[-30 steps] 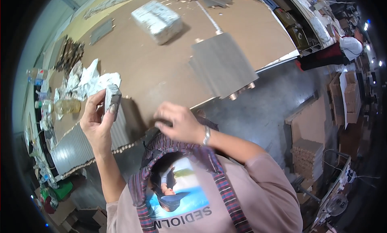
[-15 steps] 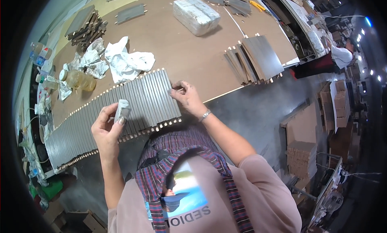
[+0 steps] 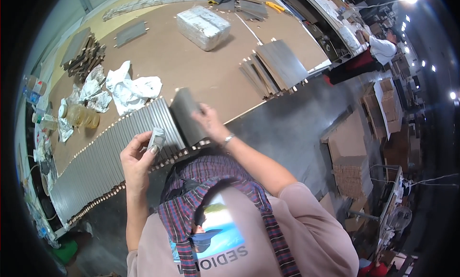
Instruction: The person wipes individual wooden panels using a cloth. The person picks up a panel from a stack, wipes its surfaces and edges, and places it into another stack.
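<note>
A long row of grey metal plates [image 3: 105, 157] stands on edge along the near side of the brown workbench [image 3: 201, 70]. My right hand [image 3: 211, 127] grips one grey plate [image 3: 184, 109] at the right end of that row, tilted up off the bench. My left hand [image 3: 135, 161] is raised over the row and pinches a small silvery wrapped packet [image 3: 156, 139] between thumb and fingers. Both forearms come up from the lower edge over a pink shirt and a plaid strap.
Crumpled white paper [image 3: 128, 87] and a bottle of yellowish liquid [image 3: 79, 116] lie behind the row. A wrapped bundle [image 3: 203, 26] sits mid-bench, more grey plates [image 3: 278, 66] at its right edge. Another person [image 3: 378, 47] works far right; cardboard boxes [image 3: 354, 147] stand on the floor.
My right hand went from touching the row's right end to holding a single plate tilted up there. My left hand kept the packet and stayed raised. The view shifted slightly.
</note>
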Motion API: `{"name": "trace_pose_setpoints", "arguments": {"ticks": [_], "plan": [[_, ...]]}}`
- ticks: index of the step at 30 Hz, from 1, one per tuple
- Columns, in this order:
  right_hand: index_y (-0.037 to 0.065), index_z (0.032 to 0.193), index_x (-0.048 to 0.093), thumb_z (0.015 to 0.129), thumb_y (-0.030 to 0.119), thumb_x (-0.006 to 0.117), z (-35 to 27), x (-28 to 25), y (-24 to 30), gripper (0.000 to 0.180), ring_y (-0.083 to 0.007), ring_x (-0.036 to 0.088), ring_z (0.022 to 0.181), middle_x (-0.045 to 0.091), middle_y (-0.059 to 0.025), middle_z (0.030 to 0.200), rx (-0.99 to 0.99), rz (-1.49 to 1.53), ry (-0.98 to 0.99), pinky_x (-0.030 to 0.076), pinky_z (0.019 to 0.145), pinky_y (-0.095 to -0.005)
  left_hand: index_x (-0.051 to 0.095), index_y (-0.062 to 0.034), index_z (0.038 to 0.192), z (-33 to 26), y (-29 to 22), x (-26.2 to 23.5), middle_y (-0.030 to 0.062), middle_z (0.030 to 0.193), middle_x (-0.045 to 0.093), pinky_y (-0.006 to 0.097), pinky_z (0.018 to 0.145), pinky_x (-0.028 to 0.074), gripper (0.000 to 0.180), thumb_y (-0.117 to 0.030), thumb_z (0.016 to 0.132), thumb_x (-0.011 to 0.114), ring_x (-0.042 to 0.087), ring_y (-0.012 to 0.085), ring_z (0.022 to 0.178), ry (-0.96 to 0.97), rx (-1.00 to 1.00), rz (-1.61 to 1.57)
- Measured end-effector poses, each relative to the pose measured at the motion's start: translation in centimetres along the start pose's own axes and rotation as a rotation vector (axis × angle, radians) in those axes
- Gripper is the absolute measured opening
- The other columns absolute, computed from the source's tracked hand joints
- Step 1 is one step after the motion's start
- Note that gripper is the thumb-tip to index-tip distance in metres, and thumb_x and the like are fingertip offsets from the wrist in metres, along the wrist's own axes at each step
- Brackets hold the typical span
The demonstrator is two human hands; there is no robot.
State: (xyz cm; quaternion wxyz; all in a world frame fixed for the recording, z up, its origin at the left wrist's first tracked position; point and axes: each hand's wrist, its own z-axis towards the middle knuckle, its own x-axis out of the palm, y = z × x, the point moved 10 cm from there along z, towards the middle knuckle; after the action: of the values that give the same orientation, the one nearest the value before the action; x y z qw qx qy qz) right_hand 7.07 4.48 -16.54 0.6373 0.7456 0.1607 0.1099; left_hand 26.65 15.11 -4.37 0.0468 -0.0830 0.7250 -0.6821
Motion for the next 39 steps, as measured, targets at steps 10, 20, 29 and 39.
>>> {"name": "trace_pose_setpoints", "arguments": {"ticks": [10,20,29,39], "plan": [[-0.003,0.143,0.03,0.08,0.026,0.079,1.5,4.2,-2.5,0.085,-0.0241,0.047,0.124,0.046,-0.0166,0.136,-0.06,0.091,0.195,0.041,0.103,-0.0357,0.052,0.0041,0.121,6.6,2.8,6.8,0.0127,0.118,0.062,0.031,0.097,0.044,0.033,-0.014,0.093,0.053,0.059,0.0173,0.108,0.139,-0.065,-0.311],[-0.013,0.142,0.026,0.079,0.046,0.075,1.4,2.4,-2.7,0.099,-0.0313,0.034,0.137,0.036,-0.0272,0.145,-0.005,0.249,0.253,0.028,0.113,-0.0367,0.053,0.0013,0.116,6.1,3.8,5.8,0.004,0.106,0.06,0.024,0.088,0.044,0.024,-0.013,0.096,0.053,0.056,0.0087,0.096,0.073,-0.135,-0.272],[-0.008,0.14,0.033,0.079,0.039,0.079,0.8,2.0,-1.1,0.09,-0.0239,0.043,0.126,0.046,-0.0198,0.136,-0.058,0.299,0.242,0.034,0.107,-0.0326,0.052,0.0007,0.115,4.6,2.5,9.5,0.003,0.101,0.062,0.022,0.081,0.044,0.024,-0.013,0.096,0.055,0.055,0.0065,0.091,0.245,-0.108,0.041],[-0.01,0.133,0.04,0.082,0.022,0.072,0.7,0.1,-4.8,0.068,-0.019,0.057,0.106,0.058,-0.0165,0.117,0.252,0.48,0.254,0.046,0.093,-0.0319,0.053,0.0009,0.11,3.8,2.6,6.3,-0.0011,0.087,0.057,0.019,0.063,0.037,0.021,-0.013,0.095,0.053,0.045,0.0038,0.073,0.196,-0.112,0.225]]}}
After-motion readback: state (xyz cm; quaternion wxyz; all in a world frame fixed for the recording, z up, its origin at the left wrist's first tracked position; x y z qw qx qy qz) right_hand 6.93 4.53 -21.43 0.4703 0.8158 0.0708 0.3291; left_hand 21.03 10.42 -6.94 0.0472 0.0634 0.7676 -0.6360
